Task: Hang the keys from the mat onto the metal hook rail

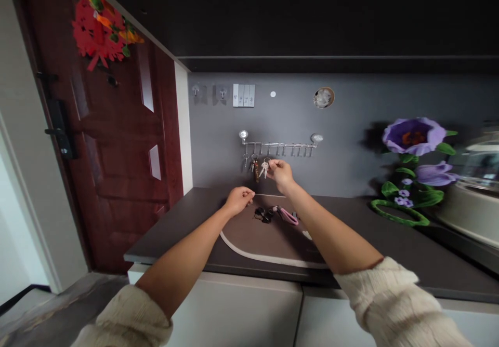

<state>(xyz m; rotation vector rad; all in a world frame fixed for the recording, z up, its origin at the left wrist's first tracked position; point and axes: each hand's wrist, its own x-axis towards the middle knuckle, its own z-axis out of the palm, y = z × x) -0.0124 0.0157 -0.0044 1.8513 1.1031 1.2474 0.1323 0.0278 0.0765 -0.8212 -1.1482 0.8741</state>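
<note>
Keys hang from the hook rail, near its left end, and the right hand is raised just below the rail with its fingertips pinched on that bunch, seemingly at the ring where it meets a hook. The grip is a fine one, thumb against fingers, which suits a small ring on a thin hook. Left of the held bunch, two more key sets hang from the rail, one with a brown tag. The left hand sits lower, below the rail's left end and over the mat's far edge, fingers curled together; whether it holds anything I cannot tell.

Directly beneath the rail a brown mat with a pale border lies on the dark countertop, and on it lie a dark key fob and a pink strap, close together. Above the rail a light switch panel is set in the grey wall. Far left of the rail stands a red-brown door with a red ornament; far right, purple fabric flowers.
</note>
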